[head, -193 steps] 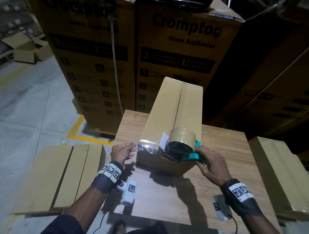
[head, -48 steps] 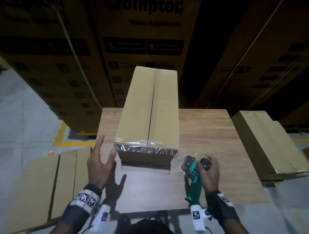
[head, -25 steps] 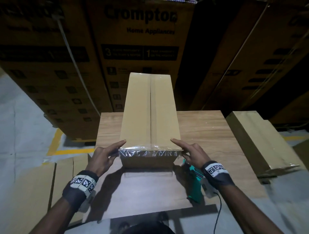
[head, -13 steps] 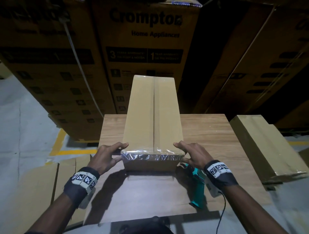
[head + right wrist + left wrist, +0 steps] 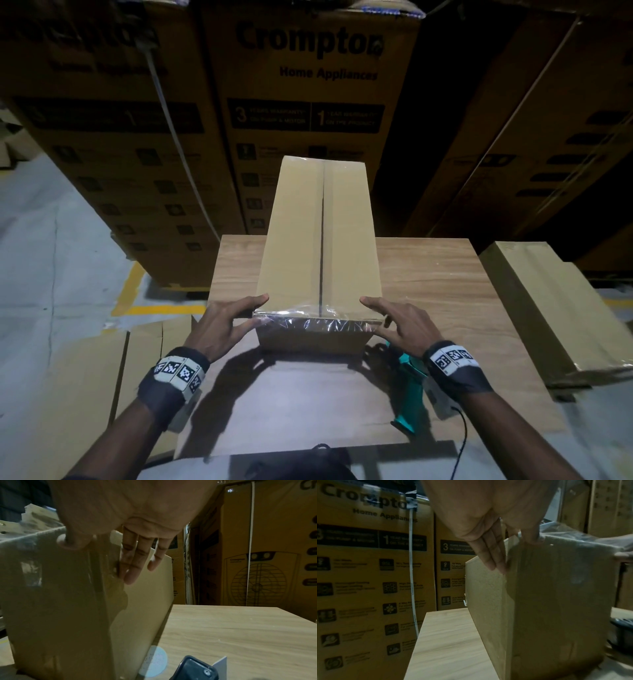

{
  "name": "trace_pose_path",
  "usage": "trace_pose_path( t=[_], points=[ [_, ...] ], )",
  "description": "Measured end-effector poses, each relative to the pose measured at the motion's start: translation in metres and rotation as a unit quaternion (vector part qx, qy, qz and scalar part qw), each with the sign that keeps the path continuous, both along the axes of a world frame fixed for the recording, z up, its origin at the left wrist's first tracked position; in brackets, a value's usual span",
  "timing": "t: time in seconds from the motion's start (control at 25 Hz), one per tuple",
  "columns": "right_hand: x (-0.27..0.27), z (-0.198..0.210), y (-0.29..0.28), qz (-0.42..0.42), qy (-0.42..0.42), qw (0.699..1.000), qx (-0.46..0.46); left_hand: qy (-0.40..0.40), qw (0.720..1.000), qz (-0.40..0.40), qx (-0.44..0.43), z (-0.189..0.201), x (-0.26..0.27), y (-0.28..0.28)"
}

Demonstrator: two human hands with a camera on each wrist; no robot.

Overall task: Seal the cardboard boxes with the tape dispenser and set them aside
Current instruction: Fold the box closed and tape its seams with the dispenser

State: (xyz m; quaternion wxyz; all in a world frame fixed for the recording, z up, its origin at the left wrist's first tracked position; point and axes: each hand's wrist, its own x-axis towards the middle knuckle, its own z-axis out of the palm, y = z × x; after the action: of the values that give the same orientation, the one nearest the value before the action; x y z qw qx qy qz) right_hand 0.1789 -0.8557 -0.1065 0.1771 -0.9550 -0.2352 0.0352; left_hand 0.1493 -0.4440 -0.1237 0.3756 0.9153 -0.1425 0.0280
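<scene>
Cardboard box (image 5: 318, 240) lies lengthwise on desk (image 5: 445, 284), near end taped, flanked by both hands. Left hand (image 5: 222, 325) and right hand (image 5: 400, 325) are pressed to its sides, fingers straight. Tape dispenser (image 5: 409, 394) is seen beneath right wrist.

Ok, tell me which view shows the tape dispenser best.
The head view: the tape dispenser lies on the table below the right hand, its teal handle plain. The right wrist view catches only a dark corner; the left wrist view only a dark edge beside the box.
</scene>
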Motion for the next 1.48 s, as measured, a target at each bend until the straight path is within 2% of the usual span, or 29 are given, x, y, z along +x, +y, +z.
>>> trace_pose_path(
  t=[0.12,0.2,0.24,0.36,0.44,0.52,0.6,0.76,0.88,1.04,1.2,1.36,1.48],
  points=[
    [-0.015,0.004,0.004,-0.015,-0.072,0.996,-0.057,-0.121,0.979,0.035,0.158,0.003,-0.016,-0.012],
    [-0.029,0.015,0.015,-0.01,-0.109,0.992,-0.059,-0.159,0.967,0.022,0.196,0.012,-0.028,-0.031],
    [-0.033,0.02,0.022,0.002,-0.12,0.992,-0.043,-0.157,0.968,-0.01,0.195,0.015,-0.03,-0.042],
    [-0.031,0.032,0.058,0.01,-0.114,0.992,0.053,-0.104,0.977,-0.096,0.156,0.023,-0.027,-0.078],
    [-0.02,0.037,0.083,-0.024,-0.052,0.994,0.089,-0.08,0.988,-0.077,0.106,0.032,-0.018,-0.096],
    [-0.01,0.037,0.098,-0.039,0.007,0.997,0.072,-0.039,0.994,-0.055,0.086,0.043,-0.008,-0.104],
    [-0.006,0.035,0.103,-0.032,0.028,0.998,0.045,0.001,0.992,-0.069,0.105,0.053,0.0,-0.105],
    [-0.005,0.036,0.106,-0.017,0.015,0.999,-0.027,0.057,0.985,-0.087,0.135,0.07,0.014,-0.113],
    [-0.002,0.042,0.112,-0.016,0.003,0.997,-0.071,0.104,0.972,-0.08,0.196,0.078,0.027,-0.126],
    [0.002,0.045,0.119,-0.015,0.023,0.996,-0.091,0.126,0.964,-0.081,0.22,0.074,0.04,-0.136],
    [0.004,0.042,0.118,-0.02,0.02,0.998,-0.061,0.13,0.975,-0.059,0.169,0.062,0.035,-0.136],
    [0.005,0.038,0.08,0.006,0.035,0.996,-0.076,0.101,0.984,-0.042,0.143,0.051,0.022,-0.103],
    [0.005,0.032,0.037,-0.003,0.036,0.995,-0.088,0.064,0.983,-0.038,0.171,0.048,0.017,-0.063]
  ],
)
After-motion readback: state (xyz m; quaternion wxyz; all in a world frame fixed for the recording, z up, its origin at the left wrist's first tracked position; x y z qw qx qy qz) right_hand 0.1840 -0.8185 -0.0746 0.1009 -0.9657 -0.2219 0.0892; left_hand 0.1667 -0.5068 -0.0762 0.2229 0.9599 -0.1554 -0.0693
